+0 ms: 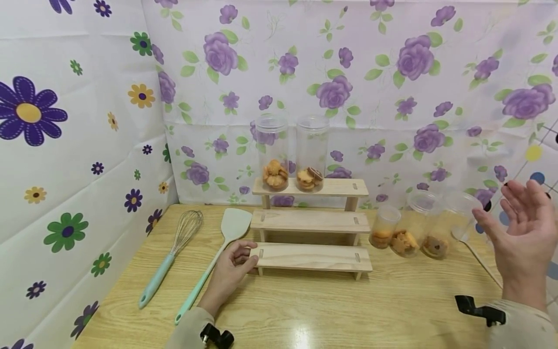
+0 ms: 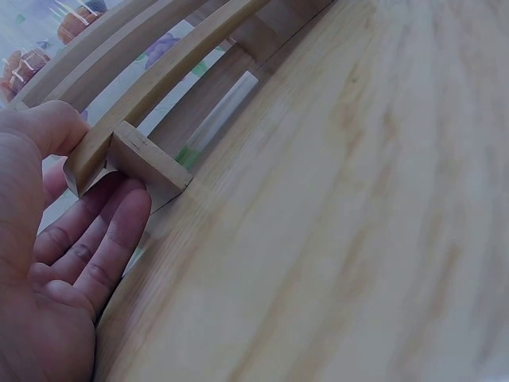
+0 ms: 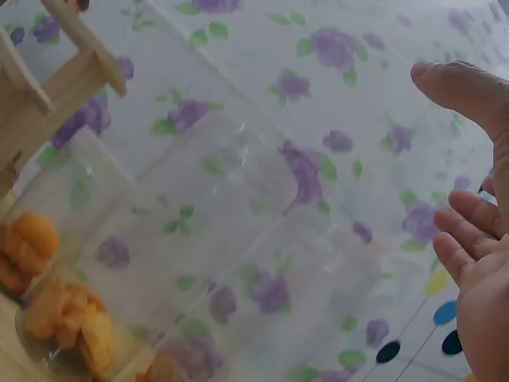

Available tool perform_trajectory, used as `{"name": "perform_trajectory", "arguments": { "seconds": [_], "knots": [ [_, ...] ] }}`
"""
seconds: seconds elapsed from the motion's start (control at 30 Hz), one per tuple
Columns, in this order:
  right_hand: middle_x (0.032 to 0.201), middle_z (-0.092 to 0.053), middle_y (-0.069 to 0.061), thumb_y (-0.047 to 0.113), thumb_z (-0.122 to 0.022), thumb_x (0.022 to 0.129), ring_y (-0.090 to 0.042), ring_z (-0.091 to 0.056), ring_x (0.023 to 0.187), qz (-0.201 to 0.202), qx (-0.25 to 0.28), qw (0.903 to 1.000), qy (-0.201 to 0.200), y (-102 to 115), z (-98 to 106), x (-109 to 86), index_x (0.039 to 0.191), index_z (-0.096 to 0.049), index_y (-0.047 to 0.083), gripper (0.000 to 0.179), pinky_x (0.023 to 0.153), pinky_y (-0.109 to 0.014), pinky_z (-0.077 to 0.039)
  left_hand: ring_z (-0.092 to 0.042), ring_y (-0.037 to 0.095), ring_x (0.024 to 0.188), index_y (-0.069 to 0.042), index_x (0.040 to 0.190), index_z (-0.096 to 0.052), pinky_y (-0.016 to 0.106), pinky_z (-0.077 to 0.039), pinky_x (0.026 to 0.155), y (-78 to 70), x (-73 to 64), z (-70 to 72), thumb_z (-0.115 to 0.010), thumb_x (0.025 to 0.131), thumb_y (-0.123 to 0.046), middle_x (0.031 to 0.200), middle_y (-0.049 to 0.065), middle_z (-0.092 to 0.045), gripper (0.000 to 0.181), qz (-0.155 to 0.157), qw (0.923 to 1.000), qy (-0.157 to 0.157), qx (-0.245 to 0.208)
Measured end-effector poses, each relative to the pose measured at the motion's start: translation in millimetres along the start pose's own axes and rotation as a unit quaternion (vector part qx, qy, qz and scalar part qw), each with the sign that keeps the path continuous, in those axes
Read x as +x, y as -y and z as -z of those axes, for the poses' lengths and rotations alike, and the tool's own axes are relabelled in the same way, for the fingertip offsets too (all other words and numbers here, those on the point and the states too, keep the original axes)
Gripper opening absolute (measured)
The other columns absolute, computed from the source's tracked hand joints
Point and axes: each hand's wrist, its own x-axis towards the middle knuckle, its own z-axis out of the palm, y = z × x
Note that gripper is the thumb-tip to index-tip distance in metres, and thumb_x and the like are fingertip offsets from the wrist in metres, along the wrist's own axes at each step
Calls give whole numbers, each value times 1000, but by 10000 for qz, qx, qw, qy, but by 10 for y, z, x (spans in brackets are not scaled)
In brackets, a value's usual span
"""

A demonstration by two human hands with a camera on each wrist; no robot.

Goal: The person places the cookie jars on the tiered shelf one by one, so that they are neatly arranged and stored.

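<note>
A three-step wooden rack (image 1: 311, 223) stands at the middle of the table (image 1: 331, 310). My left hand (image 1: 237, 264) holds the left end of its lowest step (image 2: 119, 119), thumb on top and straight fingers (image 2: 103, 239) under the plank beside the leg. Two clear lidded jars (image 1: 291, 152) with biscuits stand upright on the top step. Three more clear biscuit jars (image 1: 411, 230) lean close together on the table right of the rack, filling the right wrist view (image 3: 199, 239). My right hand (image 1: 516, 223) hovers open just right of them, palm facing left, touching nothing (image 3: 469, 215).
A wire whisk (image 1: 176, 247) with a mint handle and a mint spatula (image 1: 220, 247) lie left of the rack, the spatula handle running under my left wrist. Floral cloth walls close in the back and left. A thin white cable (image 1: 481, 264) lies at the far right.
</note>
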Motion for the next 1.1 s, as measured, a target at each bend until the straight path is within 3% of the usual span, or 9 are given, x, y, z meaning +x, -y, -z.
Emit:
{"name": "perform_trajectory", "arguments": {
  "seconds": [0.1,0.37,0.67,0.83,1.03,1.1],
  "knots": [
    [169,-48,-4,-12,-79,96,-18,-48,154,-172,-475,9987,82,-180,34,-31,174,-35,16,93,128,-20,-36,-72,24,94,-7,136,-71,35,-66,80,11,7,5,-80,106,-16,109,16,-73,33,38,10000,2,1],
    [169,-48,0,-4,-83,96,-14,-49,153,-884,-677,9934,260,-566,63,-116,175,-35,26,97,125,-15,-37,-72,24,91,-9,135,-71,38,-68,79,25,11,3,-80,106,-14,108,18,-71,31,82,9998,52,-159],
    [169,-46,4,-1,-85,97,-15,-43,156,-1801,12,9811,708,-905,120,-202,177,-29,26,101,124,-13,-37,-70,23,91,-6,135,-71,33,-65,79,15,20,-7,-80,106,-14,108,18,-71,31,-12,10000,-30,-74],
    [167,-49,1,6,-85,100,-10,-48,150,-1893,-213,9753,1118,-1165,131,-310,177,-28,26,98,118,-8,-40,-70,22,91,-8,135,-72,36,-68,80,6,12,-5,-80,106,-14,109,18,-71,31,91,9999,-11,-135],
    [154,-59,10,2,-86,98,2,-60,130,-1830,66,9743,1311,-1412,118,-410,172,-41,16,87,104,-2,-47,-72,25,94,-10,135,-71,39,-68,83,-7,3,-2,-79,106,-13,111,19,-72,30,117,9999,24,-104],
    [152,-61,11,4,-85,99,5,-61,126,-1702,-196,9754,1390,-1453,108,-431,172,-41,15,86,101,-2,-48,-72,25,94,-10,135,-71,39,-69,84,-6,4,-3,-79,106,-12,111,18,-73,30,134,9998,19,-112]
  ]
}}
